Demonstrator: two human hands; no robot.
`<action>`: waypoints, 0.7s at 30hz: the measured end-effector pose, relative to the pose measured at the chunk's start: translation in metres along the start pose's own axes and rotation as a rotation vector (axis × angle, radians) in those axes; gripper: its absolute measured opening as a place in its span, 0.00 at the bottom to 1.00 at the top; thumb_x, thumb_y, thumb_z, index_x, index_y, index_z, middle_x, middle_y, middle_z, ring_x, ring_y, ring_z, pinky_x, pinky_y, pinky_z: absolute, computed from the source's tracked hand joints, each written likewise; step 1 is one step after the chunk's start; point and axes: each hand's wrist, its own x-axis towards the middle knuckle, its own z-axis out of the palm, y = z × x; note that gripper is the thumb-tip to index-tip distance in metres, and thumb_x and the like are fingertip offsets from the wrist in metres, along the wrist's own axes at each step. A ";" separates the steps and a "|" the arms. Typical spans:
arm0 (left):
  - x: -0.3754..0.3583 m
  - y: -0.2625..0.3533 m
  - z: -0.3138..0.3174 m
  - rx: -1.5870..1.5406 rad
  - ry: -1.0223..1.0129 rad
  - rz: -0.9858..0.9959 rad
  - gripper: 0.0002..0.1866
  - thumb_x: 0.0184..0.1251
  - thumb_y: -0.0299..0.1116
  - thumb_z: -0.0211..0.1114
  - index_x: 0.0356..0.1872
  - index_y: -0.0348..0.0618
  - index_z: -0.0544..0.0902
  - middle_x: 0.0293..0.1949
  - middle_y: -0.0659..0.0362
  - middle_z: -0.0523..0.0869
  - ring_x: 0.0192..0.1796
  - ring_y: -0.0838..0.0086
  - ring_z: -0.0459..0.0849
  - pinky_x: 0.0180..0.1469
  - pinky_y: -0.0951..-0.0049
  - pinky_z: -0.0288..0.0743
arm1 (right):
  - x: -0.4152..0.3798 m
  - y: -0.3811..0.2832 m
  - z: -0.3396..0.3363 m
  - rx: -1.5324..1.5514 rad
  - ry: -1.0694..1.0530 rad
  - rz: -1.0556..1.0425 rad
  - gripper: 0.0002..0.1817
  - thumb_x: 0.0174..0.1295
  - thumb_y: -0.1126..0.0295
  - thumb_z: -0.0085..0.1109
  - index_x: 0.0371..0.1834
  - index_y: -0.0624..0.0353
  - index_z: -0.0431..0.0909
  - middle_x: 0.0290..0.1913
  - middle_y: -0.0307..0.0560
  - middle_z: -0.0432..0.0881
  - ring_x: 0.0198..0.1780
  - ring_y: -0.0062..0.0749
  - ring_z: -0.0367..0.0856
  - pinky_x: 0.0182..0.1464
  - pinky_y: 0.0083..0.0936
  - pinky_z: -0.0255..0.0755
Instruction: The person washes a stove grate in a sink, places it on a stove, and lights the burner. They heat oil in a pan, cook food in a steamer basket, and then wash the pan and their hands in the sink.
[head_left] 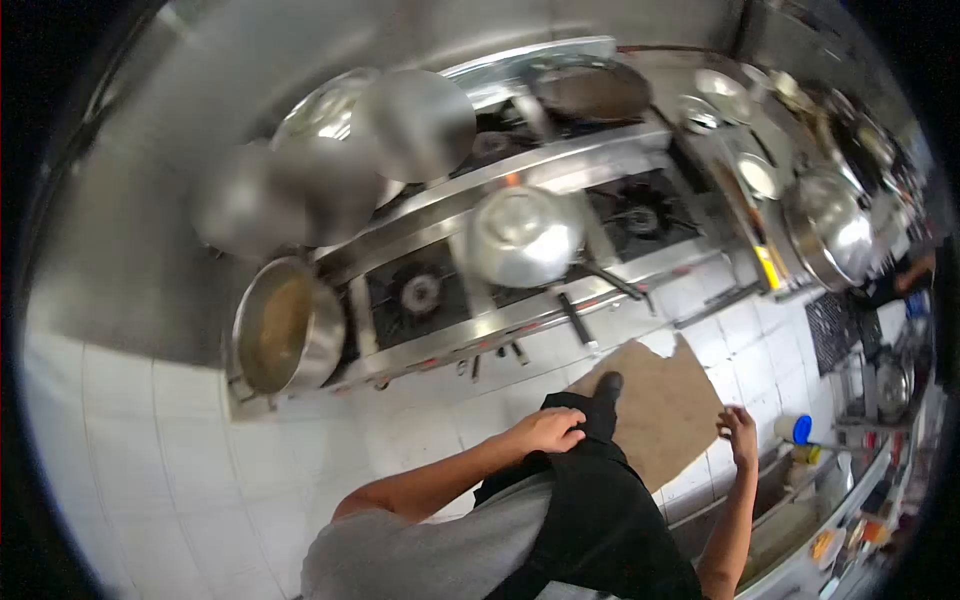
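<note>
In front of the long stainless-steel gas range (pixel 480 330), nothing in hand yet: domed silver metal pot lid (pixel 520 235) seated over the middle burner, round steel pot of brown liquid (pixel 285 330) parked at the near end, both well out of reach. Left hand (pixel 548 430) resting on the black apron (pixel 590 500) at the thigh, fingers loosely curled, grip empty. Right hand (pixel 738 430) raised beside the hip over the brown cardboard sheet (pixel 660 405) on the white tiled floor (pixel 150 450), fingers half open, holding nothing.
</note>
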 end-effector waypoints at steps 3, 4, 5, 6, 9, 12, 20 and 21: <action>0.080 0.008 0.027 -0.118 -0.241 0.181 0.19 0.66 0.38 0.62 0.54 0.38 0.74 0.42 0.51 0.83 0.42 0.65 0.84 0.46 0.68 0.77 | 0.016 -0.028 -0.038 -0.073 0.071 -0.085 0.14 0.66 0.66 0.54 0.49 0.63 0.75 0.38 0.44 0.82 0.36 0.25 0.80 0.35 0.22 0.75; 0.101 0.015 0.033 -0.276 -0.271 0.152 0.20 0.67 0.37 0.62 0.55 0.38 0.74 0.44 0.52 0.83 0.42 0.70 0.83 0.46 0.70 0.77 | 0.016 -0.042 -0.053 -0.108 0.097 -0.055 0.14 0.66 0.66 0.54 0.49 0.63 0.76 0.38 0.45 0.82 0.37 0.26 0.81 0.36 0.23 0.76; 0.122 0.023 0.033 -0.427 -0.303 0.096 0.20 0.67 0.36 0.63 0.56 0.37 0.74 0.45 0.54 0.83 0.42 0.74 0.83 0.45 0.73 0.77 | 0.016 -0.053 -0.069 -0.140 0.106 -0.023 0.15 0.66 0.65 0.55 0.50 0.64 0.76 0.39 0.46 0.82 0.38 0.27 0.81 0.36 0.23 0.76; 0.144 0.037 0.030 -0.475 -0.257 0.070 0.19 0.67 0.36 0.63 0.54 0.37 0.76 0.43 0.54 0.85 0.41 0.75 0.83 0.44 0.74 0.77 | 0.012 -0.056 -0.086 -0.156 0.131 0.016 0.16 0.66 0.64 0.55 0.50 0.64 0.75 0.40 0.46 0.82 0.39 0.28 0.82 0.37 0.24 0.77; 0.207 0.083 0.002 -0.542 -0.197 -0.025 0.18 0.69 0.36 0.60 0.54 0.37 0.76 0.44 0.55 0.84 0.42 0.76 0.83 0.44 0.75 0.77 | 0.010 -0.071 -0.136 -0.079 0.173 0.103 0.15 0.66 0.65 0.54 0.49 0.64 0.77 0.42 0.47 0.83 0.41 0.31 0.82 0.40 0.27 0.77; 0.256 0.122 -0.023 -0.686 -0.110 -0.203 0.18 0.73 0.37 0.55 0.57 0.36 0.74 0.48 0.54 0.83 0.46 0.74 0.83 0.43 0.75 0.77 | 0.010 -0.075 -0.180 0.100 0.278 0.108 0.18 0.67 0.61 0.52 0.52 0.64 0.75 0.44 0.50 0.82 0.43 0.33 0.81 0.43 0.28 0.75; 0.429 0.162 -0.062 -0.662 0.069 -0.062 0.21 0.74 0.41 0.53 0.59 0.36 0.72 0.52 0.52 0.81 0.51 0.71 0.81 0.45 0.73 0.78 | 0.125 -0.115 -0.307 0.355 0.607 -0.082 0.20 0.66 0.54 0.52 0.51 0.59 0.72 0.44 0.43 0.80 0.43 0.30 0.78 0.43 0.29 0.73; 0.456 0.173 -0.069 -0.672 0.102 -0.053 0.22 0.72 0.41 0.55 0.60 0.36 0.71 0.54 0.52 0.79 0.52 0.71 0.80 0.47 0.72 0.77 | 0.150 -0.116 -0.330 0.413 0.659 -0.124 0.21 0.66 0.53 0.52 0.51 0.59 0.72 0.44 0.43 0.80 0.43 0.30 0.78 0.43 0.29 0.72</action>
